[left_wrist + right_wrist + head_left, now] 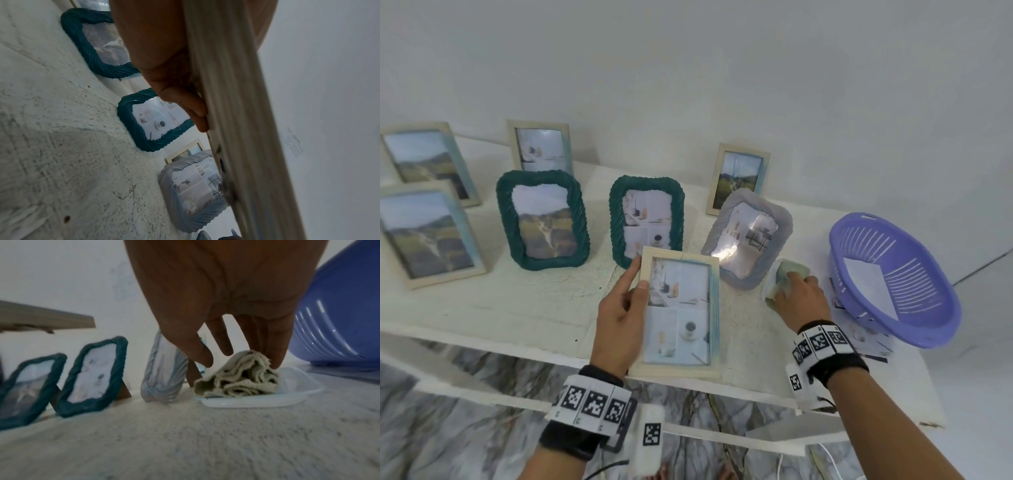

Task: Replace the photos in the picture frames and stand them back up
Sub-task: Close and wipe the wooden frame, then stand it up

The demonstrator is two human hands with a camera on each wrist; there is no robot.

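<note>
Pale wooden frame [680, 313], collage photo, upright

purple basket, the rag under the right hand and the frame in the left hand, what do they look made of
Purple basket: moulded plastic, going by its smooth sheen and slotted walls. Rag: soft woven cloth, matte greenish grey, crumpled in folds with fuzzy edges, on a clear plastic tray. Held frame: pale wood, unpainted by the look; faint grain shows in the left wrist view.
</note>
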